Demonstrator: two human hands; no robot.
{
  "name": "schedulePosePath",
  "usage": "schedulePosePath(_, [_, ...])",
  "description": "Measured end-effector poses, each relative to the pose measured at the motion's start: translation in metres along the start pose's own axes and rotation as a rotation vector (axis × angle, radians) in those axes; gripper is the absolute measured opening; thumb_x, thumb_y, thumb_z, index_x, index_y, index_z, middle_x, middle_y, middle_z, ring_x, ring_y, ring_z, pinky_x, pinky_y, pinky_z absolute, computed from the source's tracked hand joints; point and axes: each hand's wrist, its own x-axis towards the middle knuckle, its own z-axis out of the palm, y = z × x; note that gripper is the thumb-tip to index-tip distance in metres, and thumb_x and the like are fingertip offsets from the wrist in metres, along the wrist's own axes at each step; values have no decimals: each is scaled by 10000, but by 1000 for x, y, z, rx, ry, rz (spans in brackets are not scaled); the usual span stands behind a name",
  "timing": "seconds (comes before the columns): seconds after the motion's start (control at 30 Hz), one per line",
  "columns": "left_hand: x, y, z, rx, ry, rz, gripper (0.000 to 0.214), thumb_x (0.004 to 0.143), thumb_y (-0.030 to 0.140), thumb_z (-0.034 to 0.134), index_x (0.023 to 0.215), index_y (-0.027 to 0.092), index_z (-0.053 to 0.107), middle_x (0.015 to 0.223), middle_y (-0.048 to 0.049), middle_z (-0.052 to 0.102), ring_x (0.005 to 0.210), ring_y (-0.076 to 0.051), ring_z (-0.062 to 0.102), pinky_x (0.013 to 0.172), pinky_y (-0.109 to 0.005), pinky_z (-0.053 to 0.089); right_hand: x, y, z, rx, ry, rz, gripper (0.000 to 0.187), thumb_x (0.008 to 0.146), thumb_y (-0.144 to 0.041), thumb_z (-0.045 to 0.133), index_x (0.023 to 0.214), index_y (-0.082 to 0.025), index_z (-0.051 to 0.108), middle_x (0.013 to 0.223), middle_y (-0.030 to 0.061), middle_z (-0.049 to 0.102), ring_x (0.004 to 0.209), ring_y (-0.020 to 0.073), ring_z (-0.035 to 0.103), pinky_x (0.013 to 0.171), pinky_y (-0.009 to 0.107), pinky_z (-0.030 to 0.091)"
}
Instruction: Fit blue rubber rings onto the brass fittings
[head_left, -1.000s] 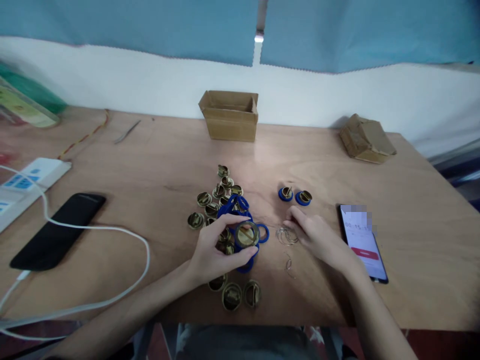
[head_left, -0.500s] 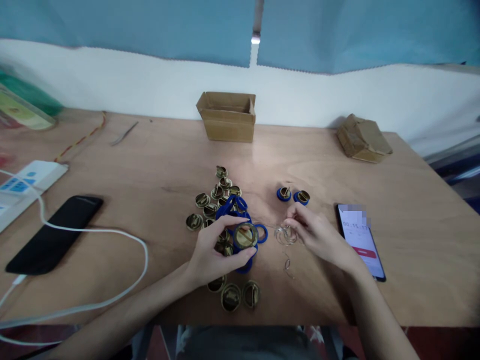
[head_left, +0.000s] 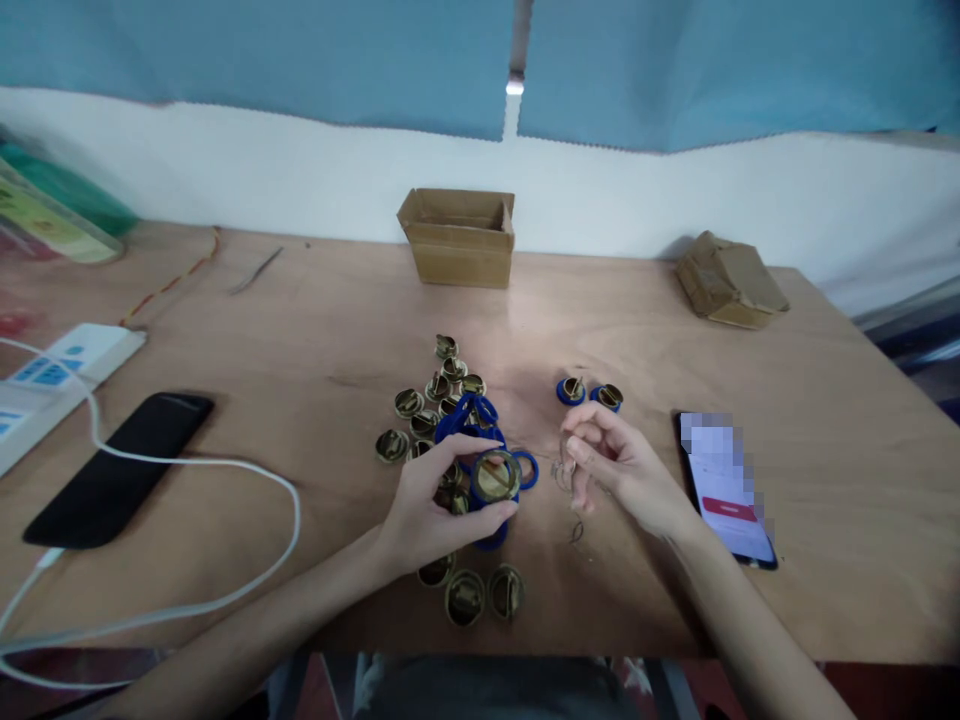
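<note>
Between the thumb and fingers of my left hand is a round brass-coloured metal cap, its inner side with a crossbar facing up. My right hand is pinched on what looks like a thin wire ring, mostly covered by the fingertips. Below those fingers lie thin wire rings, partly hidden, and a loose bit of wire. Several similar brass caps lie around my left hand, mixed with blue rings. Two caps seated in blue rings stand beyond my right hand.
An open cardboard box and a closed one stand at the back. A lit phone lies at right. On the left are a black phone, a white cable, a power strip and tweezers.
My right hand has come up slightly from the wire rings, fingers still pinched, and its lower fingers have curled. My left hand holds the cap almost unmoved. The whole view has shifted slightly.
</note>
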Motion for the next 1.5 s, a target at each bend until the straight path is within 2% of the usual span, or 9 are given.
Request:
schedulePosePath(0.1, [0, 1, 0, -13, -17, 2, 426, 734, 211, 820, 1122, 218, 645, 922, 0, 782, 797, -150, 756, 758, -224, 602, 0, 3, 4, 126, -95, 13, 247, 953, -388, 692, 1038, -223, 528, 758, -54, 634, 551, 106, 705, 496, 191, 563])
schedulePosePath(0.23, [0, 1, 0, -34, -36, 1, 405, 748, 215, 812, 1118, 217, 649, 930, -7, 786, 801, -158, 758, 757, -235, 608, 0, 6, 8, 231, -157, 26, 283, 920, -384, 741, 1084, -213, 585, 783, -34, 654, 618, 110, 721, 555, 195, 578])
schedulePosePath(0.47, [1, 0, 0, -21, -36, 8, 405, 745, 225, 814, 1115, 217, 649, 917, -11, 789, 789, -163, 762, 753, -246, 613, 0, 8, 14, 250, -114, 17, 273, 851, -386, 813, 769, -158, 687, 725, -8, 656, 603, 79, 660, 585, 175, 555])
schedulePosePath(0.6, [1, -1, 0, -27, -34, 6, 404, 746, 233, 810, 1115, 209, 647, 919, -19, 788, 794, -172, 764, 752, -255, 618, 1, 7, 19, 247, -98, 17, 336, 812, -455, 831, 741, -167, 673, 826, 33, 714, 701, 126, 701, 663, 239, 589])
schedulePosePath(0.67, [1, -1, 0, -26, -42, 5, 405, 748, 232, 809, 1118, 212, 647, 919, -16, 786, 794, -170, 763, 748, -250, 616, 1, 8, 19, 256, -102, 16, 347, 828, -478, 811, 750, -171, 668, 773, 25, 712, 701, 136, 708, 684, 258, 596])
schedulePosePath(0.9, [1, -1, -1, -5, -52, 0, 417, 744, 248, 829, 1121, 225, 651, 929, -8, 786, 803, -170, 761, 756, -249, 610, 0, 11, 16, 204, -79, 79, 343, 856, -491, 778, 844, -167, 666, 595, -32, 649, 474, 73, 614, 452, 153, 476])
schedulePosePath(1.07, [0, -3, -1, 12, -55, -3, 448, 759, 349, 851, 1140, 220, 653, 942, -25, 793, 823, -189, 769, 781, -274, 618, 0, 11, 18, 191, -90, 105, 415, 811, -497, 815, 834, -201, 526, 570, -54, 662, 405, 74, 595, 377, 134, 430])
schedulePosePath(1.2, [1, -4, -1, 14, -50, 20, 482, 754, 436, 857, 1134, 214, 661, 936, -38, 798, 825, -203, 775, 776, -285, 624, -1, 11, 19, 213, -148, 96, 416, 834, -482, 799, 807, -206, 489, 576, -40, 686, 419, 93, 633, 374, 144, 468])
schedulePosePath(1.5, [1, -4, -1, -1, -58, 50, 479, 775, 457, 839, 1152, 229, 650, 935, -17, 793, 818, -176, 769, 769, -246, 610, -3, 11, 17, 270, -225, 114, 310, 925, -400, 728, 822, -167, 552, 741, 28, 758, 604, 128, 752, 515, 193, 599])
